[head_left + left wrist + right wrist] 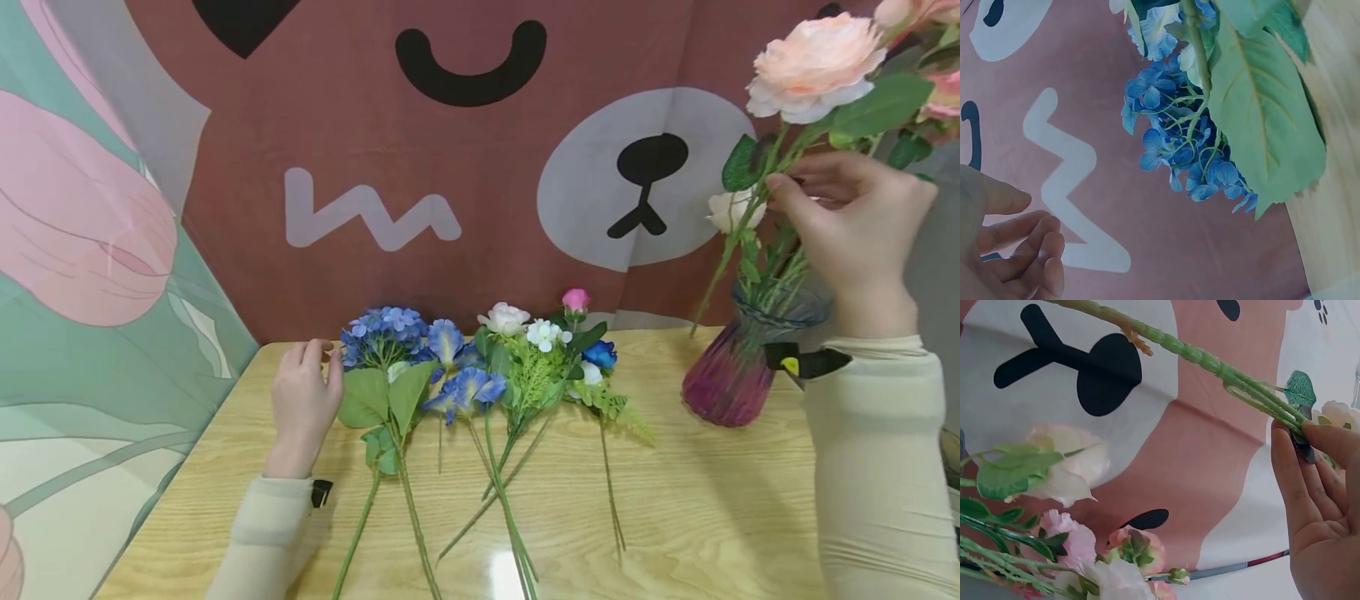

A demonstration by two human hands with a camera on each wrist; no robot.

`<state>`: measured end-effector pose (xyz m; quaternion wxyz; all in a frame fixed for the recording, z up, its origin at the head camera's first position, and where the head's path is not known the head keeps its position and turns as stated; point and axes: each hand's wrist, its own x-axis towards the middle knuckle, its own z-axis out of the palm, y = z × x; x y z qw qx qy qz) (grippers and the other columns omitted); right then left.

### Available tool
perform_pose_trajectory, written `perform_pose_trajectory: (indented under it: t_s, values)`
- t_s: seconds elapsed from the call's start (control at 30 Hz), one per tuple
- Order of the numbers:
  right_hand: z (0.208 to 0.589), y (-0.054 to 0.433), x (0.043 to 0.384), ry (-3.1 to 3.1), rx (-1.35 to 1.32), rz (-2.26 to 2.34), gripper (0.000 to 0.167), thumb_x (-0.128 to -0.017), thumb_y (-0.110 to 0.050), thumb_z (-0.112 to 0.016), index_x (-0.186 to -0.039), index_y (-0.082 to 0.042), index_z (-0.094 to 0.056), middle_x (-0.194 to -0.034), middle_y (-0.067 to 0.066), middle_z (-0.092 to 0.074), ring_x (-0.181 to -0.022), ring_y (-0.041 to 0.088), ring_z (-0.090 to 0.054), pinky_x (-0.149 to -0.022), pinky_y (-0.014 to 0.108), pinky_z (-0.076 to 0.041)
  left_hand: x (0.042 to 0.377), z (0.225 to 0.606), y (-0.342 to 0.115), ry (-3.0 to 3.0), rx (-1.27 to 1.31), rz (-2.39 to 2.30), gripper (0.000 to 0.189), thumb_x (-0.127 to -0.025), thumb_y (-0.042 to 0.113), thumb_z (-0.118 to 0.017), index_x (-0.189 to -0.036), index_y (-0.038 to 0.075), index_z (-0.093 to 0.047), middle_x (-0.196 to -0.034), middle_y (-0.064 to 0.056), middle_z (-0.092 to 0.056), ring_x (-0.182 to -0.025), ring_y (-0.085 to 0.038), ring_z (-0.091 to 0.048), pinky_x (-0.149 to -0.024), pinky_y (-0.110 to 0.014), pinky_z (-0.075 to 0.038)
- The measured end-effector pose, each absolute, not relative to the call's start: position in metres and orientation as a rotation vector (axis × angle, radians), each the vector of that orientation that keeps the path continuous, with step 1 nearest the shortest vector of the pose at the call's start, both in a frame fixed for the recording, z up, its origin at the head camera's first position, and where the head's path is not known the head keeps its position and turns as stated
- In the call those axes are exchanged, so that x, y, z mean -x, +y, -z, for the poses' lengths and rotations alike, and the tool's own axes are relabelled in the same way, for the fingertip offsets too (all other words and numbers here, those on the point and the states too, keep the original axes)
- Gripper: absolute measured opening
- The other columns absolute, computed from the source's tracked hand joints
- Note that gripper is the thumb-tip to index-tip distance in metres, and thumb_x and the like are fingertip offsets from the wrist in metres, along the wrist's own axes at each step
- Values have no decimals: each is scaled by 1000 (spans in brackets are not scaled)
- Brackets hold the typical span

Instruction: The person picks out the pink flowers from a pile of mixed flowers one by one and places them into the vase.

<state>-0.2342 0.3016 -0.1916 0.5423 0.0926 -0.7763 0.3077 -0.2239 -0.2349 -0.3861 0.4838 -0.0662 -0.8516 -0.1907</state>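
My right hand (862, 229) pinches the green stem (1200, 357) of an artificial flower between thumb and fingertips. A large peach bloom (816, 67) tops the held stems, and the stem's lower end hangs left of the vase (723, 379), a clear purple one with a bluish flared rim. Other stems stand in that vase, with a cream rose (731, 211) low among them. My left hand (306, 396) holds nothing, its fingers loosely curled beside a blue hydrangea (388, 327). In the left wrist view the hydrangea's broad green leaf (1266, 119) lies right of this hand.
Blue irises (468, 390), a white rose (504, 318), a pink bud (576, 300) and a blue rose (600, 354) lie across the wooden table (697, 508), stems toward me. Behind stands a brown cloth backdrop (450, 283) with a printed face. Pink blossoms (1072, 540) fill the lower right wrist view.
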Motion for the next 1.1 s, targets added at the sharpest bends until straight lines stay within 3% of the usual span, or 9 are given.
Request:
perform_pose_trajectory:
  t_s: [0.2,0.5,0.63,0.87,1.1]
  values:
    - [186,304,232,-1836,-215,-753,38,-83,-30,-71,-98,6,-72,-72,-47,-45,-63,-29,-45,-63,-3,-34,221,389,-239,-2094,147,449,14,-87,10,-64,-86,-4,-62,-79,-19,-61,-74,-37,-56,-63,-48,-44]
    - [173,308,225,-1847,-172,-876,9,-84,-26,-70,-93,-26,-70,-77,-39,-53,-69,-22,-50,-69,2,-40,214,393,-250,-2115,119,431,13,-85,8,-66,-88,-4,-63,-78,-19,-61,-76,-38,-56,-65,-49,-45]
    - [163,310,222,-1821,-151,-1018,18,-83,-19,-70,-82,-35,-62,-74,-32,-58,-66,-18,-55,-68,3,-41,214,395,-256,-2124,101,425,14,-86,9,-64,-90,-4,-63,-80,-20,-62,-77,-38,-56,-65,-49,-45]
    - [153,315,221,-1748,-153,-1029,15,-85,-17,-68,-89,-31,-64,-74,-34,-57,-65,-19,-54,-69,2,-41,213,395,-263,-2103,97,414,14,-86,10,-63,-88,-4,-62,-78,-19,-60,-74,-39,-55,-63,-49,-43]
    - [145,328,222,-1843,-31,-979,16,-94,-23,-58,-108,-29,-63,-86,-34,-52,-76,-18,-48,-85,6,-41,213,396,-267,-2097,85,416,14,-85,9,-63,-87,-5,-62,-77,-19,-59,-72,-38,-55,-62,-49,-43]
